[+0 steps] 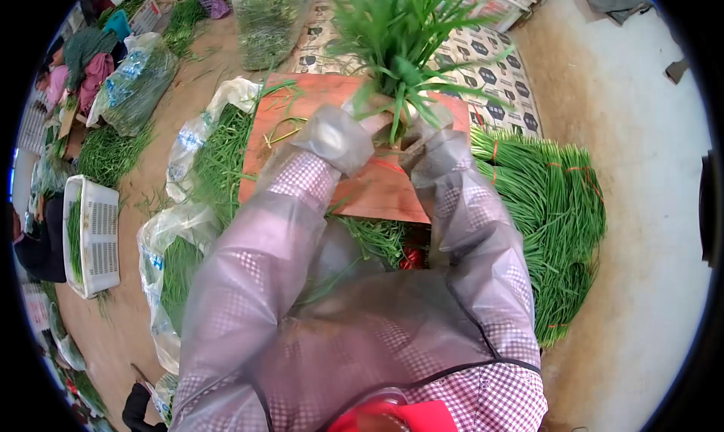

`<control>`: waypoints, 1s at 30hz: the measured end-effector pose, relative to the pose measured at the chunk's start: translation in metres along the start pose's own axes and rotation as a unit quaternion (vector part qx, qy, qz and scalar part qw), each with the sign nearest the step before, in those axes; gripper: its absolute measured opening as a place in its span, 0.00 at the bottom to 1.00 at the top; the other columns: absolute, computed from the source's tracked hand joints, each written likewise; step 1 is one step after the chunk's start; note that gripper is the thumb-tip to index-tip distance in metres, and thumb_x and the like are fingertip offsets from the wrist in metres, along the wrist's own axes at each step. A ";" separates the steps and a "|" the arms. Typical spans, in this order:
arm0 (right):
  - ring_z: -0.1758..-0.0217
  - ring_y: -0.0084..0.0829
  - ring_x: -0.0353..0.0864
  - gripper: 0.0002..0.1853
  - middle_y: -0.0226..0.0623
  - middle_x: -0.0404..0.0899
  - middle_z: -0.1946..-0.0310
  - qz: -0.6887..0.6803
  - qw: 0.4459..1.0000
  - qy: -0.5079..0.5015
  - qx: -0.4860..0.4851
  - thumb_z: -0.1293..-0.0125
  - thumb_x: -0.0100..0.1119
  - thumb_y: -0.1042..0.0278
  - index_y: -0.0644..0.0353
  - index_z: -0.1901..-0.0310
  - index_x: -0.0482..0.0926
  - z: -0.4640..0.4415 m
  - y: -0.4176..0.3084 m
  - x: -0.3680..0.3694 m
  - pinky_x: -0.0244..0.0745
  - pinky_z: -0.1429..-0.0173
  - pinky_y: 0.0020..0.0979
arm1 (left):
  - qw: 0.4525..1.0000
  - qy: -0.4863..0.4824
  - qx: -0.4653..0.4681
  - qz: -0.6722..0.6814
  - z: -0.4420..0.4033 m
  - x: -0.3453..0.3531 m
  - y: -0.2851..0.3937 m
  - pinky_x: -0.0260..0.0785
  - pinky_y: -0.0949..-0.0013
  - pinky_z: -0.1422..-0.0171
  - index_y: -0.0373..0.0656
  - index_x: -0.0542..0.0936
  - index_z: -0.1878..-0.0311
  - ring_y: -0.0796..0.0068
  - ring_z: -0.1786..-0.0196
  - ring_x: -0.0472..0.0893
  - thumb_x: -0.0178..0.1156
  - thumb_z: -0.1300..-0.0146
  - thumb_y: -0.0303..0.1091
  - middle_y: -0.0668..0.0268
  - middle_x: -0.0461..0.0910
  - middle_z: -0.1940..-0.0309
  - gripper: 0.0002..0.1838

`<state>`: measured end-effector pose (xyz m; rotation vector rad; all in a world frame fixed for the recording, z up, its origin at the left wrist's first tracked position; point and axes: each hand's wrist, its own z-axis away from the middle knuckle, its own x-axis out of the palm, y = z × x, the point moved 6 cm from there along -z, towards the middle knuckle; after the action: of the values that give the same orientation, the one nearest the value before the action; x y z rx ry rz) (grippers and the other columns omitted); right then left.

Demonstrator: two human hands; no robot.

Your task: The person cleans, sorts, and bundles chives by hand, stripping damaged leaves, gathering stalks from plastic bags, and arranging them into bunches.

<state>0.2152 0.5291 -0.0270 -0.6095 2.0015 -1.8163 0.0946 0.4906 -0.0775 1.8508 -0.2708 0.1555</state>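
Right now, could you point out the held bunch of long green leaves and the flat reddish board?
Held bunch of long green leaves (pixel 403 47), head view: middle of the leaves.
Flat reddish board (pixel 377 196), head view: bare near part.

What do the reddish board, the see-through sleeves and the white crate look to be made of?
Board: perhaps wood or plywood, dull, with grain-like streaks; a printed surface is possible.
Sleeves: probably thin plastic film, slightly glossy, since checked cloth shows through the wrinkles.
Crate: likely moulded plastic, smooth, with rows of openings.
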 end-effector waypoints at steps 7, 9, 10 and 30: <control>0.52 0.32 0.80 0.19 0.36 0.82 0.55 0.203 0.967 -0.067 -0.137 0.44 0.64 0.56 0.55 0.53 0.81 -0.038 -0.029 0.003 0.75 0.48 0.33 | 0.885 -0.036 0.066 -0.460 -0.029 0.032 0.062 0.65 0.60 0.37 0.40 0.72 0.43 0.54 0.42 0.73 0.65 0.49 0.48 0.51 0.75 0.46 0.33; 0.55 0.32 0.81 0.15 0.41 0.82 0.57 -0.132 0.987 0.026 0.088 0.41 0.61 0.65 0.63 0.54 0.80 -0.026 -0.020 -0.009 0.78 0.51 0.33 | 0.902 -0.080 -0.008 -0.424 -0.030 0.047 0.085 0.60 0.64 0.32 0.34 0.60 0.33 0.53 0.35 0.68 0.62 0.48 0.61 0.43 0.70 0.41 0.48; 0.53 0.31 0.80 0.15 0.41 0.81 0.57 -0.235 0.965 0.007 0.119 0.41 0.60 0.68 0.66 0.54 0.79 -0.024 -0.020 -0.007 0.77 0.50 0.33 | 0.881 -0.071 -0.036 -0.466 -0.031 0.045 0.076 0.59 0.64 0.31 0.34 0.56 0.31 0.53 0.35 0.69 0.60 0.48 0.66 0.44 0.70 0.40 0.52; 0.59 0.42 0.81 0.28 0.49 0.81 0.59 0.051 0.985 0.125 0.106 0.39 0.57 0.50 0.67 0.46 0.73 -0.024 0.215 -0.056 0.76 0.50 0.42 | 0.840 -0.015 -0.339 -0.424 0.102 0.029 -0.098 0.51 0.56 0.27 0.32 0.42 0.28 0.44 0.30 0.57 0.67 0.58 0.67 0.42 0.56 0.32 0.67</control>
<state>0.2348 0.5958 -0.2394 -0.2199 1.9129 -2.0915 0.1452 0.4172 -0.1912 1.1130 0.4470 -0.5293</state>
